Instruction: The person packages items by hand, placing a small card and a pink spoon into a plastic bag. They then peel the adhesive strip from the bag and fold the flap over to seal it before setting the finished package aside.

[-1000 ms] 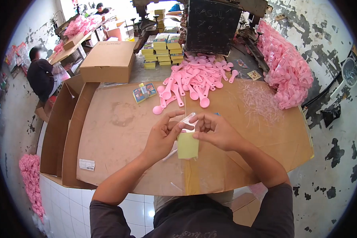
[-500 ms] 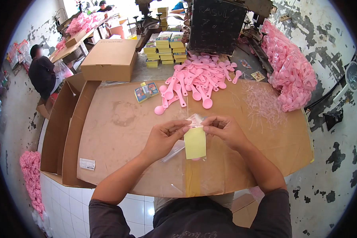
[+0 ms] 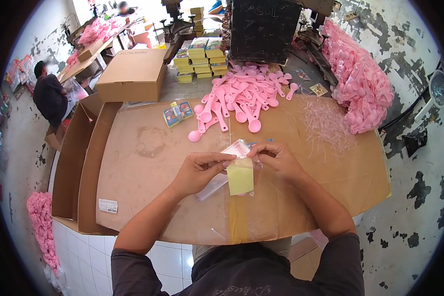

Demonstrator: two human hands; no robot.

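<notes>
My left hand (image 3: 201, 168) and my right hand (image 3: 277, 159) pinch the top of a small clear plastic bag (image 3: 240, 175) from both sides, just above the cardboard-covered table (image 3: 148, 167). Inside the bag sits a pale yellow packet, hanging below my fingers, with a bit of pink at the bottom. A flat clear sleeve (image 3: 211, 186) lies under my left hand. A heap of pink plastic spoons (image 3: 241, 93) lies a short way beyond my hands.
A large bag of pink spoons (image 3: 360, 79) fills the right rear. Clear plastic strips (image 3: 325, 126) lie scattered at right. Small printed packets (image 3: 178, 113), stacked yellow boxes (image 3: 197, 61), a closed carton (image 3: 130, 76) and an open carton (image 3: 81, 163) stand left. A person (image 3: 49, 96) works at far left.
The bag with the yellow packet has hung lower and then come back up slightly; both hands stay pinched on its top and have shifted a little to the left.
</notes>
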